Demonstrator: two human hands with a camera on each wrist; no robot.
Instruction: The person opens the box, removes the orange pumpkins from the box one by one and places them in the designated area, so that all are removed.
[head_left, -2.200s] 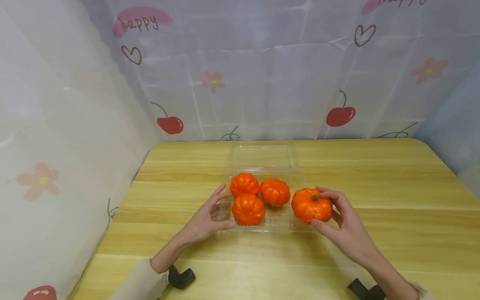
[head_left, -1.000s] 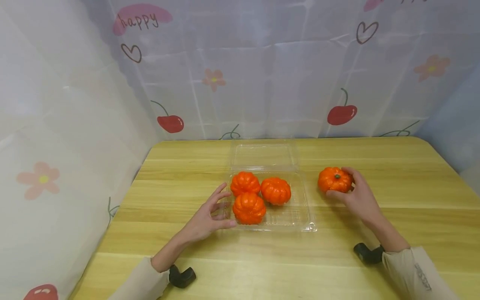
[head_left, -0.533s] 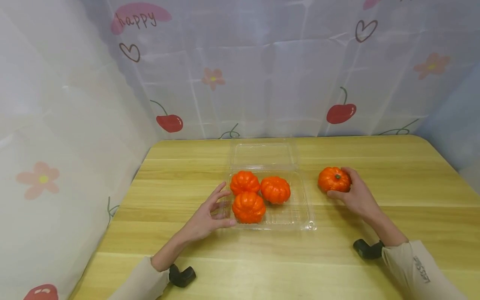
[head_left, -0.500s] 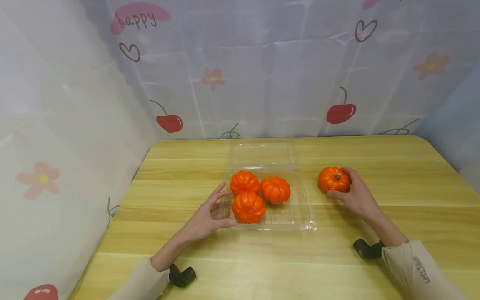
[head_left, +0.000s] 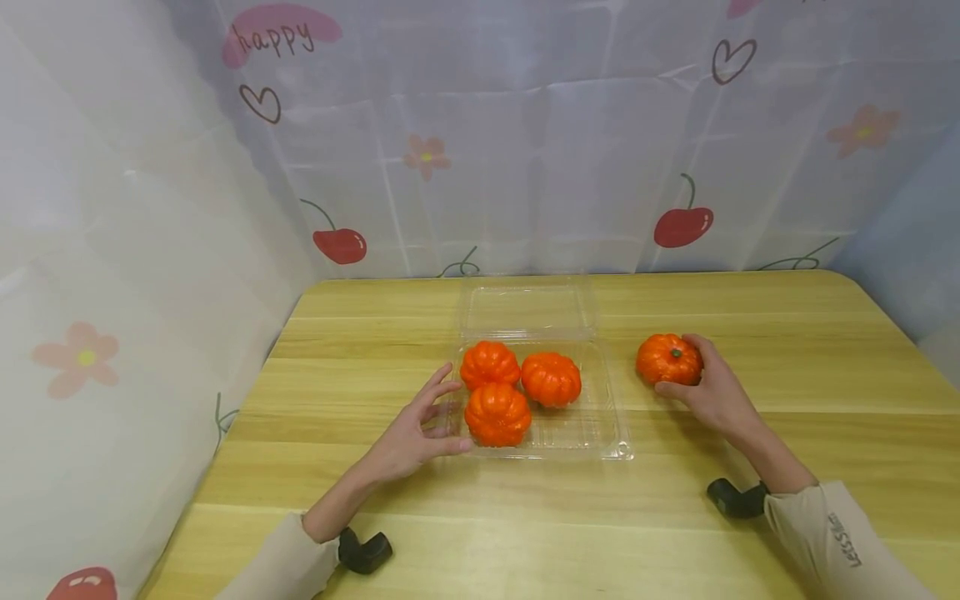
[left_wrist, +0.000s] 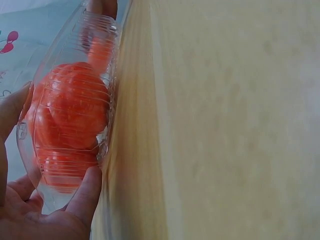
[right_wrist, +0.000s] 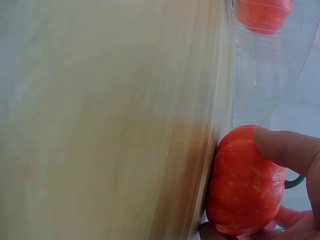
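Observation:
My left hand (head_left: 405, 442) holds the left side of a clear plastic clamshell container (head_left: 577, 437), its thumb near the front corner and its fingers spread along the wall. Three orange toy pumpkins sit inside: a back left pumpkin (head_left: 489, 365), a front left pumpkin (head_left: 498, 415) and a right pumpkin (head_left: 551, 380). The right part of the container holds no pumpkin. To the right of the container, my right hand (head_left: 716, 392) grips a fourth pumpkin (head_left: 666, 358) with a green stem. That pumpkin (right_wrist: 245, 187) appears to rest on the table in the right wrist view.
The container's lid (head_left: 527, 308) lies folded back toward the rear edge of the wooden table (head_left: 525, 533). Behind the table hangs a printed cloth (head_left: 525, 167), and another cloth (head_left: 135, 250) borders its left side. Dark wrist mounts (head_left: 363, 552) sit on both forearms.
My right hand has carried its pumpkin from the container's right edge to the table at the right and back. Over the last second both hands have stayed nearly still.

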